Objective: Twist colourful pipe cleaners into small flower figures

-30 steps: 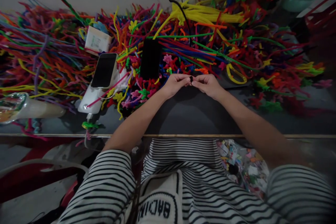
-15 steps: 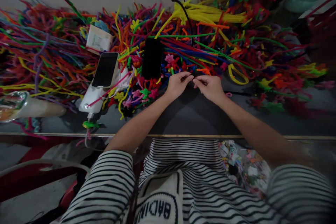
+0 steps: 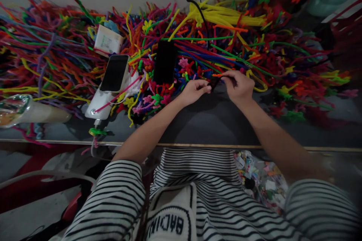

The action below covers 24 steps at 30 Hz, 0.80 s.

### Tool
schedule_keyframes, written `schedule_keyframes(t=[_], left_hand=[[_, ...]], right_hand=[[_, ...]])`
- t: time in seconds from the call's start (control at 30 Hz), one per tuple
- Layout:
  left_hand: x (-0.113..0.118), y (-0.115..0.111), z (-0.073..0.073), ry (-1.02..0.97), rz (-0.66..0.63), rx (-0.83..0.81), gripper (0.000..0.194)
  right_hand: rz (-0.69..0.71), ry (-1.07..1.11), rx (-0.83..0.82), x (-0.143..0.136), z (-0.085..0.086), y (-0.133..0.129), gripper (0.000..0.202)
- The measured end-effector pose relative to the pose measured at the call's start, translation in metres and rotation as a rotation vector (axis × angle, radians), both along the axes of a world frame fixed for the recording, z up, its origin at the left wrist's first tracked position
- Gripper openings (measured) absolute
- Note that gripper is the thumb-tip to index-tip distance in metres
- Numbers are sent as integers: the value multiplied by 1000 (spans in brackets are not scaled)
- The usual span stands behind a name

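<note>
A short stretch of black pipe cleaner (image 3: 216, 82) runs between my two hands, just above the dark tabletop. My left hand (image 3: 195, 92) pinches its left end between thumb and fingertips. The other end is held by my right hand (image 3: 240, 86), whose curled fingers hide part of it. Close beyond the hands lies a bunch of red and blue pipe cleaners (image 3: 203, 54). Small bent flower shapes, such as a pink one (image 3: 183, 63), sit in a pile to the left of my left hand.
A black phone (image 3: 164, 62) lies among the pipe cleaners. Left of it are another phone (image 3: 114, 73), a white power bank (image 3: 98, 105) with a cable, and a small white box (image 3: 108, 40). Yellow-handled scissors (image 3: 258, 83) lie beyond my right hand. A wrapped cup (image 3: 42, 113) lies far left.
My right hand has moved right and slightly away from my left hand, turning at the wrist. The black pipe cleaner now shows between them. My left hand has barely shifted.
</note>
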<state>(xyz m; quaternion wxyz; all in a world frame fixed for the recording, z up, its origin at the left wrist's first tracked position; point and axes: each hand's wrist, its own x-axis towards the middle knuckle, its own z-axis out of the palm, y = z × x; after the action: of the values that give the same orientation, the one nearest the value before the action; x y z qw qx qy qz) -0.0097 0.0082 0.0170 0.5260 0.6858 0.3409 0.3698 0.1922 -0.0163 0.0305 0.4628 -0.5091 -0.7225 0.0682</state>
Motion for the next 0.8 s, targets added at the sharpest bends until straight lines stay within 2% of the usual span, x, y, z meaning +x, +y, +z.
schedule_keyframes(t=[0.07, 0.17, 0.27, 0.4, 0.57, 0.67, 0.8], left_hand=[[0, -2, 2, -22, -35, -4, 40], [0, -3, 1, -47, -55, 1, 47], [2, -6, -1, -78, 29, 33, 53], [9, -12, -5, -180, 167, -11, 59], [14, -17, -5, -203, 235, -90, 51], [14, -17, -3, -225, 261, -164, 45], [13, -14, -4, -256, 286, -202, 40]], right_hand=[[-31, 142, -45, -8, -3, -3, 27], [46, 262, -128, -20, -8, -8, 25], [132, 301, -154, -27, -10, -10, 23], [163, 365, -228, -25, -7, -10, 30], [191, 394, -253, -23, -10, -11, 38], [207, 357, -231, -26, -10, -14, 35], [161, 330, -171, -31, -6, -16, 29]])
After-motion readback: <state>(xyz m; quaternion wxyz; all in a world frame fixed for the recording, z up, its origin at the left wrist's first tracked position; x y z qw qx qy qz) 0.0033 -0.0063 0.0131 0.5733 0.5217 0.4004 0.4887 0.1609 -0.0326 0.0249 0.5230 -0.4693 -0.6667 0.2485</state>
